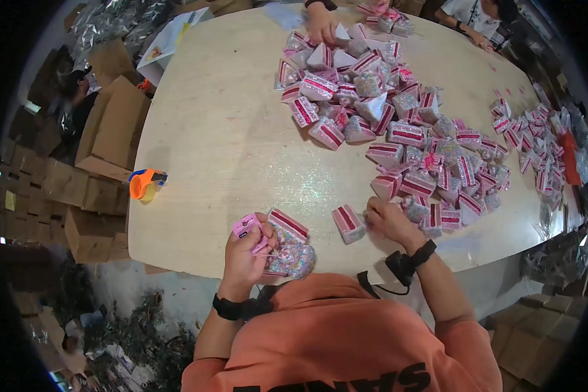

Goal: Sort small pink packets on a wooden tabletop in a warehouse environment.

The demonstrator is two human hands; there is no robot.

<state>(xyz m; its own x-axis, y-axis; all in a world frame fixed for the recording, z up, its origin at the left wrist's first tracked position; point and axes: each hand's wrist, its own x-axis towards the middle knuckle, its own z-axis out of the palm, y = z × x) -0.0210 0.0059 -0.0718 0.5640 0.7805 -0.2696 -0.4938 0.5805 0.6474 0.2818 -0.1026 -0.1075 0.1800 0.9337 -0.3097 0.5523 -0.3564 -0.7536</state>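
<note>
- Left hand (245, 251): raised just above the near edge of the tabletop (222, 144), fingers curled shut around a small pink tag (247, 227) and the wedge pkg behind it. Black wrist strap on forearm.
- Held wedge pkg (287, 245): cake-slice shape, clear wrap, pink-and-white striped side w/ dark red band, speckled multicolour glitter face. Sits at near edge, touching left-hand fingers.
- Right hand (385, 219): lower, knuckles up, fingers bent narrow on the near tip of the pile; cannot tell if it grips anything. Black wrist strap (408, 261) w/ dangling cord.
- Single wedge (347, 223): lies flat between both hands, just beside right-hand fingertips, striped side up.
- Main pile of wedges (385, 111): same pkg type, runs from far edge centre down toward right hand; shiny wrap, mixed striped and glitter faces.
- Smaller flat pink pkgs (536, 137): spread along right edge.
- Orange tape dispenser (144, 183): at left edge, well apart from hands.
- Tabletop: pale wood, rounded corners, faint glitter dusting.
- Another person's hand (321, 26): at far edge, resting on pile.
- Brown cartons (114, 124): stacked off left edge.
</note>
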